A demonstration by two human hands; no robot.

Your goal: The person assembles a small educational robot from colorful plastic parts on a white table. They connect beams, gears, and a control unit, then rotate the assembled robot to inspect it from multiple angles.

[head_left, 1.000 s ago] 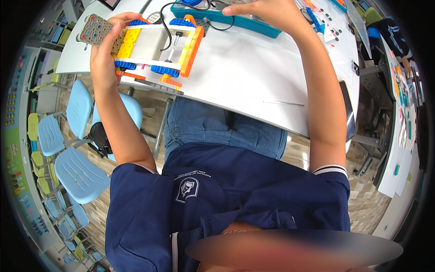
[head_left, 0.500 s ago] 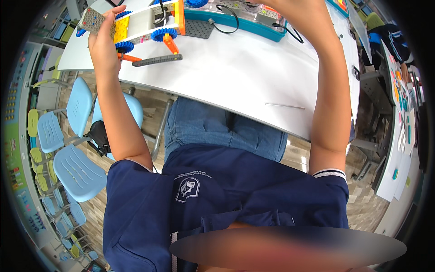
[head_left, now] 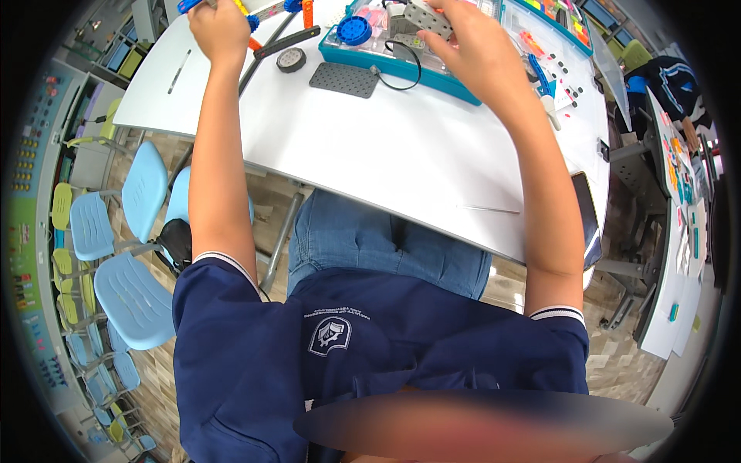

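My left hand (head_left: 220,32) is closed at the upper edge on a building-brick model (head_left: 253,21). The model has blue and yellow parts, orange pieces and a dark grey beam (head_left: 287,42); much of it lies out of view. At the upper middle, my right hand (head_left: 477,52) grips a light grey block with holes (head_left: 427,18) between thumb and fingers. Under it stands a teal-rimmed tray (head_left: 363,58) of parts. A blue wheel (head_left: 354,30) rests at the tray's left end. A black cable (head_left: 419,69) loops over the tray's front.
A grey perforated plate (head_left: 343,80) and a small dark wheel (head_left: 291,60) lie before the tray on the white table (head_left: 363,147). Near the front edge is a thin rod (head_left: 491,209). A phone (head_left: 587,212) sits beside my right forearm. Blue chairs (head_left: 133,297) stand at left.
My left hand has carried the model up, mostly out of view. My right hand has come lower into view with the grey block. The view has shifted, showing more of the table.
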